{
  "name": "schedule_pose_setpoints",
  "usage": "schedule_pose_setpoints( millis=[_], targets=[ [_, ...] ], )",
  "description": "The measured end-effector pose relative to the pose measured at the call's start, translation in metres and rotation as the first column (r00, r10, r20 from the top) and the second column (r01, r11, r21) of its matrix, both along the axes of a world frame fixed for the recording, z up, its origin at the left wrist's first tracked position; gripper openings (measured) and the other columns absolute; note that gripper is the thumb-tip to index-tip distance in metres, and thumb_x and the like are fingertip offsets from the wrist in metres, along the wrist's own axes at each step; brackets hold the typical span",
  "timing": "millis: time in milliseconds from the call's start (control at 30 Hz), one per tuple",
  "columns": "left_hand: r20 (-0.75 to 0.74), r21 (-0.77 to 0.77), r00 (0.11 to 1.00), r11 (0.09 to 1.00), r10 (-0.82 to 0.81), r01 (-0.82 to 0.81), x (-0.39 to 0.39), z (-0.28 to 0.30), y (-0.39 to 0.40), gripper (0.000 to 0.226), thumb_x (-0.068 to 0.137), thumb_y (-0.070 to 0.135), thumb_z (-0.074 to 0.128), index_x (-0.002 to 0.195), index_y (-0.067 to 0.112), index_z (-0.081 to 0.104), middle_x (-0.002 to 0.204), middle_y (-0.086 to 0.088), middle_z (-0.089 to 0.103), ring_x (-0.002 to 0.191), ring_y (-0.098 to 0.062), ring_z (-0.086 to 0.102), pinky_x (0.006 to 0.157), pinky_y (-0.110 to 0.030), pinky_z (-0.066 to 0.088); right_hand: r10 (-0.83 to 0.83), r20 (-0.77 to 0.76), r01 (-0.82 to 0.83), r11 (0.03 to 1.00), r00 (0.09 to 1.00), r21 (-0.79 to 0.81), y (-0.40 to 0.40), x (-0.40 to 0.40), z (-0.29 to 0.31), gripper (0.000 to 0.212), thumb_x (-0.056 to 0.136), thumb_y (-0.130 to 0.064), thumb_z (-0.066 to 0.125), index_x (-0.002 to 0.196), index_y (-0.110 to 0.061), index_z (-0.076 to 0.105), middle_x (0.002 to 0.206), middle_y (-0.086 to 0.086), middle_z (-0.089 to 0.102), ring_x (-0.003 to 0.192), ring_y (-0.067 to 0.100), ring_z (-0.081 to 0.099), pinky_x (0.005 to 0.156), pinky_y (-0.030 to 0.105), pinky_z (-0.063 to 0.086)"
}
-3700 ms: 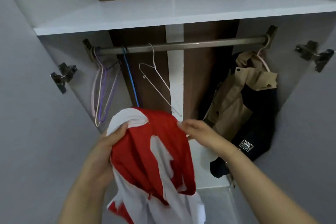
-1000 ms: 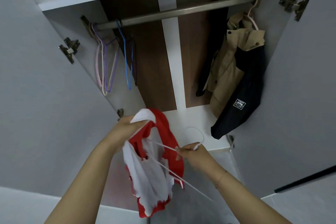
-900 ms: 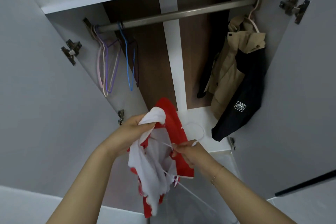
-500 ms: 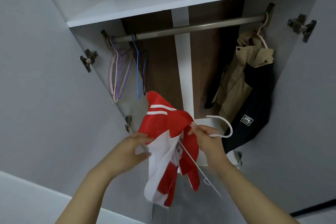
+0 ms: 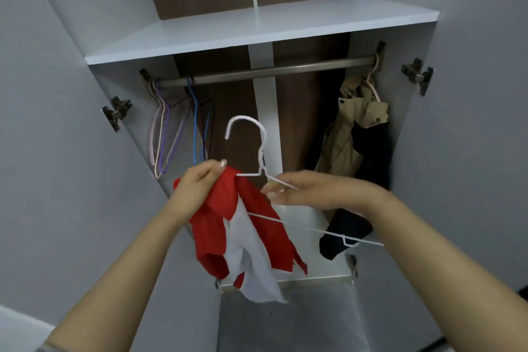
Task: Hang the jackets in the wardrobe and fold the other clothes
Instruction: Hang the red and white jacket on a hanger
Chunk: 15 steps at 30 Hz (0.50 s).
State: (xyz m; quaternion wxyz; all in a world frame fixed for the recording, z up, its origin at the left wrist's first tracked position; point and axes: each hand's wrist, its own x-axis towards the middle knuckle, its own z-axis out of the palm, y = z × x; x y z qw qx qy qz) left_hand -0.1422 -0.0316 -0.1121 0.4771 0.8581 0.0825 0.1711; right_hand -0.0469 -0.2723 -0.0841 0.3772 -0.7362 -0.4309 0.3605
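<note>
A shelf (image 5: 257, 28) spans the open wardrobe, with the rail (image 5: 271, 70) just beneath it. Empty hangers (image 5: 171, 128) hang at the rail's left end; a jacket on a hanger (image 5: 357, 134) hangs at its right end. In front of the rail, between these, the left hand (image 5: 197, 186) holds a garment (image 5: 245, 237) at its top, and the right hand (image 5: 311, 188) holds a wire hanger (image 5: 261, 157), hook upward, with one side inside the garment and the other reaching out right.

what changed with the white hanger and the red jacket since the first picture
The white hanger left the rail; the right hand now holds it, one arm inside the red and white jacket, which the left hand grips. The tan and navy jacket stayed hanging.
</note>
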Motion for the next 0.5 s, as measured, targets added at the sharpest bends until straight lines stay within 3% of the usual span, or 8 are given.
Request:
schedule_pose_setpoints(
  millis=[67,100,167,200,267,333,433,500],
  targets=[
    [-0.002,-0.206,0.999,0.978,0.035,-0.035,0.001,0.006,0.016,0.039,0.092,0.041,0.052,0.076,0.012,0.072,0.071,-0.001,0.068,0.067,-0.009,0.062,0.067,-0.024,0.053,0.094,-0.142,-0.107,0.991,0.985,-0.084,-0.037,0.019,0.003,0.051,0.084,-0.066,0.058,0.130,-0.045,0.050,0.134,-0.027,0.054,0.124,-0.010,0.048,0.102,0.011,0.039],
    [-0.005,-0.243,1.000,0.970,0.028,-0.028,0.000,0.009,0.025,0.036,0.093,0.042,0.054,0.075,0.018,0.074,0.071,0.002,0.071,0.065,-0.007,0.065,0.064,-0.019,0.053,0.071,-0.270,-0.091,0.994,0.960,-0.061,-0.055,0.028,0.002,0.056,0.084,-0.064,0.056,0.135,-0.043,0.047,0.139,-0.025,0.051,0.130,-0.006,0.044,0.105,0.014,0.039],
    [-0.015,-0.248,1.000,0.968,-0.023,0.019,-0.001,0.015,0.043,0.043,0.086,0.056,0.061,0.080,0.015,0.074,0.076,-0.005,0.073,0.068,-0.014,0.068,0.065,-0.021,0.055,0.018,-0.573,0.030,0.997,0.819,0.074,-0.082,0.043,-0.013,0.051,0.095,-0.039,0.045,0.143,-0.025,0.042,0.147,-0.005,0.048,0.137,0.013,0.043,0.109,0.031,0.039],
    [-0.027,-0.232,0.999,0.972,-0.043,0.035,-0.001,0.018,0.049,0.057,0.079,0.065,0.065,0.084,0.008,0.071,0.079,-0.011,0.072,0.071,-0.019,0.068,0.069,-0.025,0.056,-0.011,-0.658,0.101,0.990,0.753,0.099,-0.088,0.046,-0.026,0.049,0.096,-0.027,0.042,0.145,-0.019,0.040,0.147,0.003,0.048,0.137,0.020,0.043,0.112,0.041,0.036],
    [-0.054,-0.211,0.995,0.975,-0.079,0.067,-0.002,0.023,0.057,0.073,0.070,0.073,0.068,0.086,0.002,0.067,0.080,-0.013,0.069,0.071,-0.022,0.066,0.070,-0.027,0.056,-0.128,-0.588,0.181,0.983,0.799,0.032,-0.081,0.044,-0.058,0.047,0.094,-0.019,0.046,0.141,-0.021,0.046,0.143,0.002,0.053,0.132,0.020,0.048,0.114,0.049,0.033],
    [-0.059,-0.239,0.991,0.965,-0.120,0.103,-0.003,0.028,0.056,0.063,0.069,0.072,0.070,0.081,0.011,0.069,0.077,-0.008,0.069,0.068,-0.017,0.067,0.065,-0.023,0.055,-0.233,-0.376,0.222,0.972,0.897,-0.071,-0.054,0.027,-0.090,0.040,0.092,-0.022,0.059,0.132,-0.029,0.055,0.138,-0.006,0.056,0.125,0.011,0.052,0.111,0.042,0.039],
    [-0.038,-0.277,0.992,0.955,-0.121,0.106,-0.007,0.032,0.049,0.072,0.068,0.071,0.071,0.088,0.002,0.065,0.078,-0.013,0.064,0.069,-0.020,0.063,0.065,-0.023,0.054,-0.204,-0.290,0.162,0.974,0.935,-0.161,0.009,-0.016,-0.125,0.042,0.081,-0.042,0.076,0.119,-0.037,0.059,0.126,-0.014,0.059,0.113,0.004,0.058,0.101,0.030,0.047],
    [-0.042,-0.276,0.991,0.955,-0.124,0.108,-0.012,0.032,0.049,0.087,0.068,0.071,0.070,0.095,-0.010,0.059,0.082,-0.019,0.061,0.073,-0.027,0.060,0.070,-0.028,0.052,-0.206,-0.225,0.176,0.973,0.952,-0.146,0.046,-0.037,-0.143,0.029,0.081,-0.039,0.076,0.106,-0.028,0.065,0.111,-0.009,0.065,0.103,0.009,0.063,0.096,0.030,0.051]
  ],
)
